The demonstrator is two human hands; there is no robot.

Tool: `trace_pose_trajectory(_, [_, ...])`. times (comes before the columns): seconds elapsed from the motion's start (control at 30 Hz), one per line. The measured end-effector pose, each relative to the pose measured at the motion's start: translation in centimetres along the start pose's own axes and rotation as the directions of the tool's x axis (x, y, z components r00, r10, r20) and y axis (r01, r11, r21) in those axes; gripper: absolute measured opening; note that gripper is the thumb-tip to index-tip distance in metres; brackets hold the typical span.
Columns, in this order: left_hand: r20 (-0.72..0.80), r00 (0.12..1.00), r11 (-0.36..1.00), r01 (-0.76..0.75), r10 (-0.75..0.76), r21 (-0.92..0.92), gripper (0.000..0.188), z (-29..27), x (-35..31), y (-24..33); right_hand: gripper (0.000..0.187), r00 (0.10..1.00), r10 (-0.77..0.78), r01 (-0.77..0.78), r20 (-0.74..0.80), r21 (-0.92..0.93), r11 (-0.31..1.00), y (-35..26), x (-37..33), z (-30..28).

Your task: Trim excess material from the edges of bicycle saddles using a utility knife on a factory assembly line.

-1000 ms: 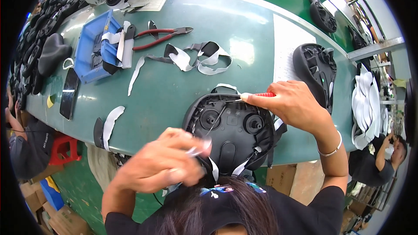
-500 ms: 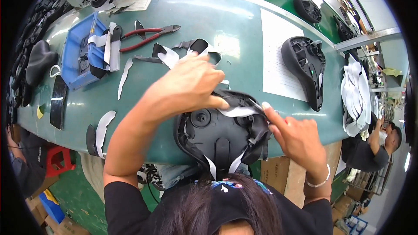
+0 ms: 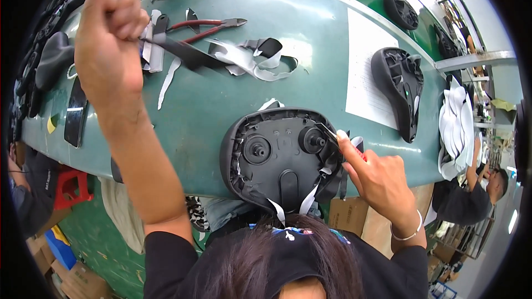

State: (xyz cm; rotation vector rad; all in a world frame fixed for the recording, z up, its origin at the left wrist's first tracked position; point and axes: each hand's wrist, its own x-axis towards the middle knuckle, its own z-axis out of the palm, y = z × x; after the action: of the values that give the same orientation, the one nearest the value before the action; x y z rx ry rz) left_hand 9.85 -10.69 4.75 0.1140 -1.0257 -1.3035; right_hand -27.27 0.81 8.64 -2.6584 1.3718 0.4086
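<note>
A black bicycle saddle (image 3: 277, 158) lies underside up at the table's near edge, two round studs and folded edge material showing inside its rim. Two white strips (image 3: 308, 200) hang at its narrow near end. At the saddle's right rim, my right hand (image 3: 379, 177) is closed round a red-handled tool (image 3: 329, 133) with a thin pointed metal tip; its exact kind is hidden. My left hand (image 3: 113, 33), blurred and raised at the far left, is closed like a fist. From its fingers a black strip of material (image 3: 191, 54) trails to the right, apart from the saddle.
Red-handled cutting pliers (image 3: 208, 29) and tangled black-and-white offcuts (image 3: 252, 61) lie beyond the saddle. A second saddle (image 3: 398, 91) rests at right by a paper sheet (image 3: 366, 72). A phone-like dark slab (image 3: 76, 116) lies left. Another person (image 3: 468, 194) is at far right.
My left hand has left the saddle's far rim and swung up and left, a black strip trailing from it. The white-and-black material across the rim is gone. My right hand stays at the rim.
</note>
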Motion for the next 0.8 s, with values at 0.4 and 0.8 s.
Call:
trace_pose_trajectory(0.4, [-0.022,0.774,0.1,0.11,-0.633,0.989,0.029,7.1,-6.5,-10.3,0.061,0.993,-0.079,0.092,0.089,-0.155,0.984,-0.1,-1.3,-0.6])
trace_pose_trajectory(0.8, [-0.172,0.808,-0.159,0.098,-0.564,0.982,0.021,9.9,-6.6,-7.9,0.071,0.905,0.315,-0.082,-0.286,0.608,0.789,-1.3,-0.9,3.5])
